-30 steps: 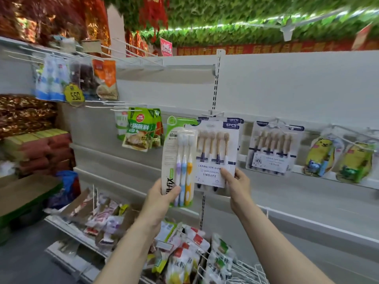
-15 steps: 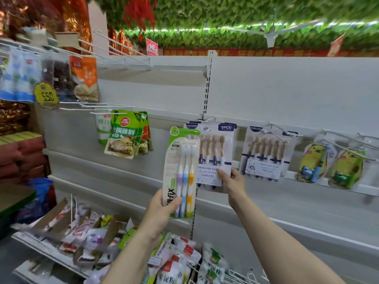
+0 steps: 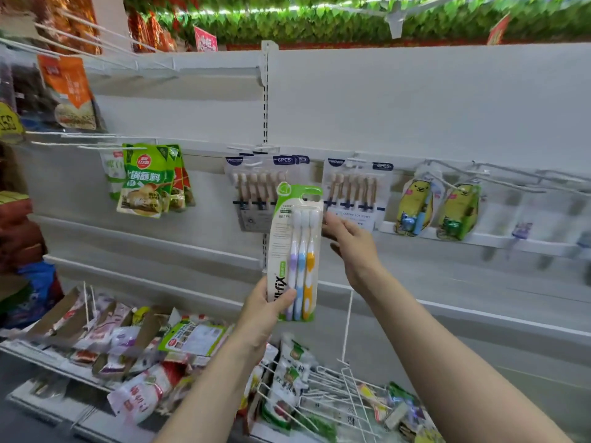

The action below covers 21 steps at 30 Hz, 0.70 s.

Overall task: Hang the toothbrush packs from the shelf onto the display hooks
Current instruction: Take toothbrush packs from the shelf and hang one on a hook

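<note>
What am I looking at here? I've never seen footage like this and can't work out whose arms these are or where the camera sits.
There is no machine. A person wears a wide-angle camera on the head, looking forward and down, so the arms are theirs. The left hand grips a green-topped toothbrush pack holding three brushes, purple, blue and yellow. The right hand is open beside it and holds nothing. Behind, two six-piece toothbrush packs hang on display hooks, with yellow-green pouches further right. Below, a shelf holds loose packets.
</note>
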Tool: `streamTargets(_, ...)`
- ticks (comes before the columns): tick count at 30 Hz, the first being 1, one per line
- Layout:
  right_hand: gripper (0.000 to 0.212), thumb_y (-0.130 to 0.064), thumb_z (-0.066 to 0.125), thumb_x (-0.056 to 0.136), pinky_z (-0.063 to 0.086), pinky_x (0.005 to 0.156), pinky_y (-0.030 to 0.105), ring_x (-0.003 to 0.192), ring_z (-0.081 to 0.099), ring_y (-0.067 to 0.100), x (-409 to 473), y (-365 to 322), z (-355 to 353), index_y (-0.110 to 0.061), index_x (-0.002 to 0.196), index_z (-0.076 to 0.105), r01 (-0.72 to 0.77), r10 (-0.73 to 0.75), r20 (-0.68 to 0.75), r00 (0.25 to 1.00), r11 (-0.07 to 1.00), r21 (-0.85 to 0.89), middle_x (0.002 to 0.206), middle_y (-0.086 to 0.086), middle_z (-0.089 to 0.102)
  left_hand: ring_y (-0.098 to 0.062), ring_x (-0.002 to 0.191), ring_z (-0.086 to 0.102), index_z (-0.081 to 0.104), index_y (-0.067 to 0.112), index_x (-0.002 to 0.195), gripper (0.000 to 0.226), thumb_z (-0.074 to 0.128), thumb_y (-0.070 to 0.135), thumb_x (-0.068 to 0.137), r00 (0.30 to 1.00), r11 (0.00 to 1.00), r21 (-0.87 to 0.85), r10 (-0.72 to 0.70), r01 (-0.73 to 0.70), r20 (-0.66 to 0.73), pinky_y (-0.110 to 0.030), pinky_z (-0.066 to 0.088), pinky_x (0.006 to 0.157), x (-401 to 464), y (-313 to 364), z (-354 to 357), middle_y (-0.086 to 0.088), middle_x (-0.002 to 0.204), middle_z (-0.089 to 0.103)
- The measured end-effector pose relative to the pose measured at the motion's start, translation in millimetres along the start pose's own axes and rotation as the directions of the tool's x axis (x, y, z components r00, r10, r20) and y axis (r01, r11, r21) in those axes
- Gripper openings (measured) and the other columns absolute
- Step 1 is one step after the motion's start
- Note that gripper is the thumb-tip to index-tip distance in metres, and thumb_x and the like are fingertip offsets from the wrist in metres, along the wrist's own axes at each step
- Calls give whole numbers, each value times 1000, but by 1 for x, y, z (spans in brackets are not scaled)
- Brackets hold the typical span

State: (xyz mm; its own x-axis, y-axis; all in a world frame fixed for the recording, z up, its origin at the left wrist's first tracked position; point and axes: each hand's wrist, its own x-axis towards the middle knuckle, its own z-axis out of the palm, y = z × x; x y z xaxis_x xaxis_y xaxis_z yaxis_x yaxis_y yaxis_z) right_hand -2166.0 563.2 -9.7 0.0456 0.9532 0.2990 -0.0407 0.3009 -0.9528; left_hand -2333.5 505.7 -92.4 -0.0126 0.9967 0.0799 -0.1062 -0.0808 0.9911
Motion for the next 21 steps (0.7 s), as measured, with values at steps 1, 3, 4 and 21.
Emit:
streamTargets(1, 35, -49, 70, 88, 50, 99, 34, 103, 70, 11, -9, -6, -14, -19, 106, 75, -2, 2, 4, 1000, 1000, -2, 103, -3, 78, -24, 106, 69, 63, 17, 120, 31, 67, 10, 90, 1000, 1000, 1, -1, 1, 16, -47, 52, 98, -5, -2, 18, -5, 109, 74)
streamTargets(3, 42, -48, 76, 81, 51, 102, 40, 106, 70, 18, -27, -17, -47, -15, 108, 76, -13, 13, -28, 1000, 1000, 10, 105, 1, 77, -26, 106, 69, 65, 18, 116, 27, 69, 11, 90, 999, 1000, 3, -11, 11, 39, -52, 49, 101, -15, -6, 55, -5, 107, 75)
streamTargets(4, 34, -42, 77, 83, 52, 102, 42, 105, 71, 21, -35, -21, -65, -15, 103, 76, -13, 14, -48, 999, 1000, 19, 104, 5, 77, -26, 105, 69, 66, 19, 114, 26, 69, 11, 90, 998, 1000, 0, -18, 18, 57, -52, 49, 101, -20, -7, 74, -4, 105, 76)
streamTargets(21, 28, -31, 77, 87, 54, 84, 33, 85, 70, 17, -157, -83, -333, -6, 100, 75, 30, -40, -376, 926, 999, -31, 97, 10, 77, -27, 103, 69, 68, 19, 113, 24, 70, 18, 89, 918, 1000, 9, -13, 10, 395, -55, 50, 98, -111, -19, 340, -4, 103, 76)
